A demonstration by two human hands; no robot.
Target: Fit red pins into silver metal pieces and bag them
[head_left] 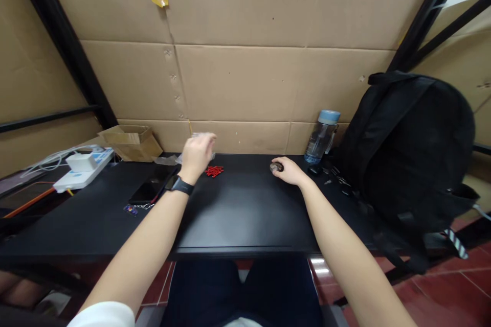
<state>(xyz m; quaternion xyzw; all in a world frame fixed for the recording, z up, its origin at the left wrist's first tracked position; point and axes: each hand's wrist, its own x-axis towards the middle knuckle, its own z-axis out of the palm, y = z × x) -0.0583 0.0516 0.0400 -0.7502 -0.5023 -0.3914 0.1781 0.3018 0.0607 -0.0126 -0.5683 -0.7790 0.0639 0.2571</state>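
Observation:
My left hand [197, 155] is raised a little above the black table [238, 214], fingers curled around what looks like a small clear plastic bag [207, 137] near the back wall. Just right of that hand, a small pile of red pieces [214, 170] lies on the table. My right hand [288, 170] rests on the table with its fingers closed on a small round dark object [275, 167]. I wear a dark watch [179, 184] on the left wrist.
A phone [148, 191] and a keychain [135, 209] lie at left, beyond them a white power strip [82, 171] and an open cardboard box [132, 142]. A water bottle [321, 136] and a black backpack [406, 158] stand at right. Cardboard lines the back.

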